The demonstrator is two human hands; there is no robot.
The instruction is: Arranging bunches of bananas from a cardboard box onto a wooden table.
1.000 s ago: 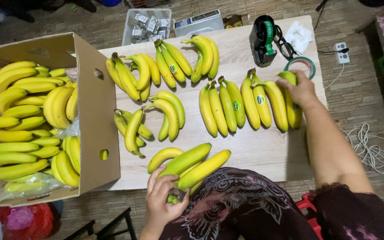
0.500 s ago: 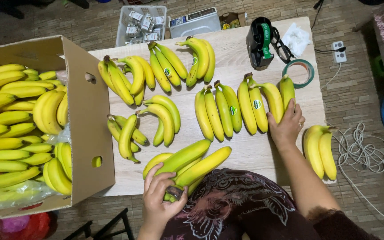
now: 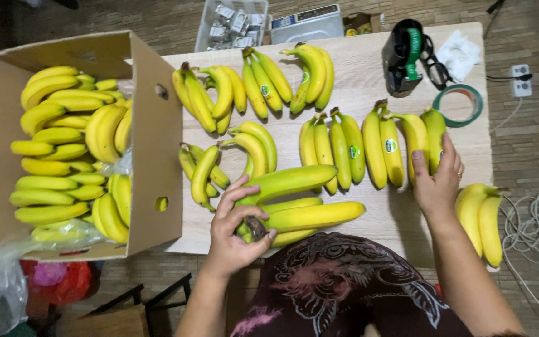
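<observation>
My left hand (image 3: 235, 228) grips the stem end of a large banana bunch (image 3: 294, 203) lying at the near edge of the light wooden table (image 3: 357, 65). My right hand (image 3: 437, 181) rests on the table, fingers touching the near tips of a bunch of several bananas (image 3: 400, 146) at the right. More banana bunches (image 3: 257, 84) lie spread over the table's middle and back. A small bunch (image 3: 481, 218) sits off the table's right edge, beside my right forearm.
A cardboard box (image 3: 157, 131) full of bananas stands at the left. A tape dispenser (image 3: 403, 56), a roll of green tape (image 3: 458, 105) and crumpled paper lie at the back right. A grey crate, a scale, a coiled cord and a power strip are around the table.
My right hand drew back from the far right bunch to the near tips of the bananas. My left hand shifted its hold on the large bunch's stem. The view moved closer.
</observation>
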